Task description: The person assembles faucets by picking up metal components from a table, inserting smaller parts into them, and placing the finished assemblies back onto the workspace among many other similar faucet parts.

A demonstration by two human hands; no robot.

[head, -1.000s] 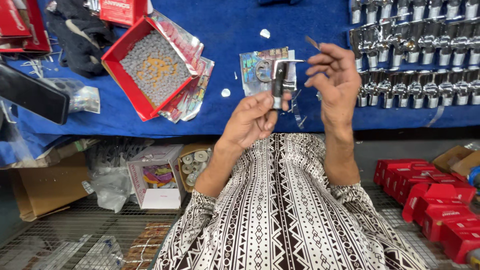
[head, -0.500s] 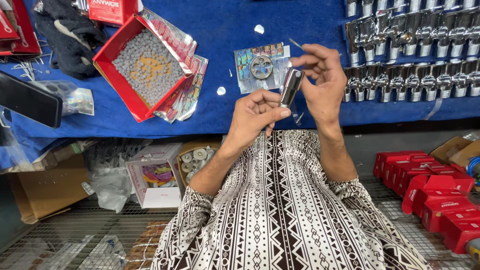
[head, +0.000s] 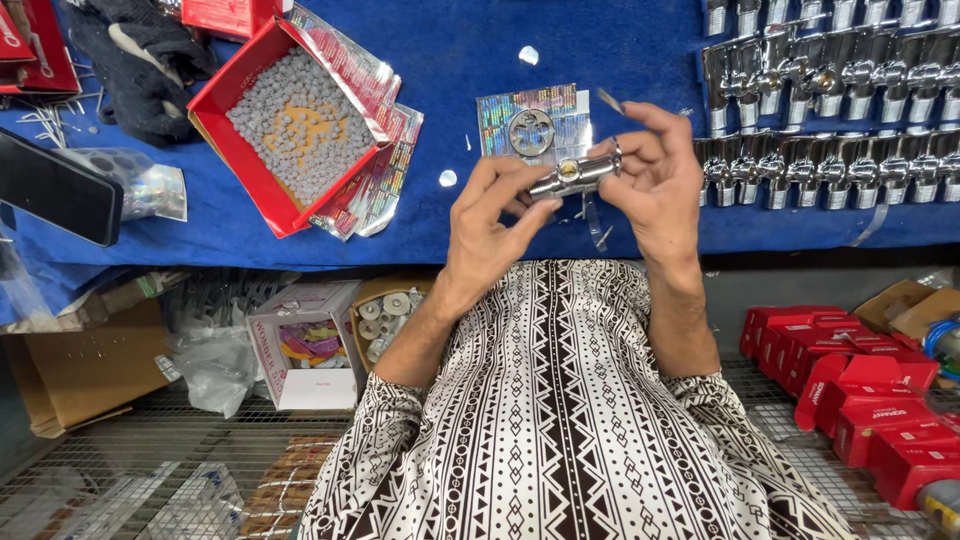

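1. We count two bare hands, the left hand (head: 490, 225) and the right hand (head: 655, 185).
2. We count one short chrome metal valve body (head: 572, 176) between them.
3. We count one open red cardboard box of small grey pellets (head: 290, 118).
4. We count one black phone (head: 58, 187).
5. We count one round metal disc (head: 531, 132).

The left hand (head: 490, 225) and right hand (head: 655, 190) hold a valve fitting (head: 575, 175) between them above the table (head: 480, 40). A sticker sheet (head: 500, 115) lies behind it, an open box (head: 215, 105) left, 2 rows of fittings (head: 830, 110) right.
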